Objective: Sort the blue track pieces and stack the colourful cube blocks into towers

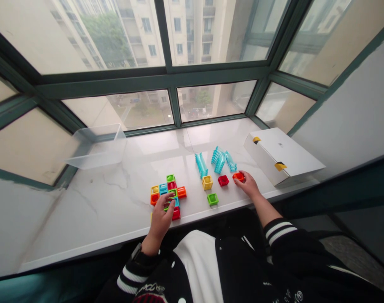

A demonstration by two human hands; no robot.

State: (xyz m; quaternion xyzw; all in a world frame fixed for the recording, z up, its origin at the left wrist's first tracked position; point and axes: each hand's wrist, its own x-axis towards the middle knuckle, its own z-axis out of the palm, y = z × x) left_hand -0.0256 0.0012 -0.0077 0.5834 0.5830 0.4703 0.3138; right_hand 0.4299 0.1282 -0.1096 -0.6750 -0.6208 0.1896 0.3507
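Observation:
My left hand (162, 214) rests over a cluster of joined toy blocks (171, 185) in green, red, blue, yellow and orange, its fingers apart and covering part of them. At the right, my right hand (248, 184) has its fingers closed around an orange block (238, 176) on the sill. Just left of that hand sits a loose red block (223, 181). Farther left stand a yellow block (207, 182) and a green block (212, 199). Behind them lie a straight clear-blue track piece (201, 165), a curved one (217, 159) and a smaller one (230, 161).
A clear plastic bin (99, 151) stands at the back left of the white marble-look sill (110, 210). A white box (283, 151) with yellow-black tabs is at the right. Green-framed windows (154, 86) close off the back.

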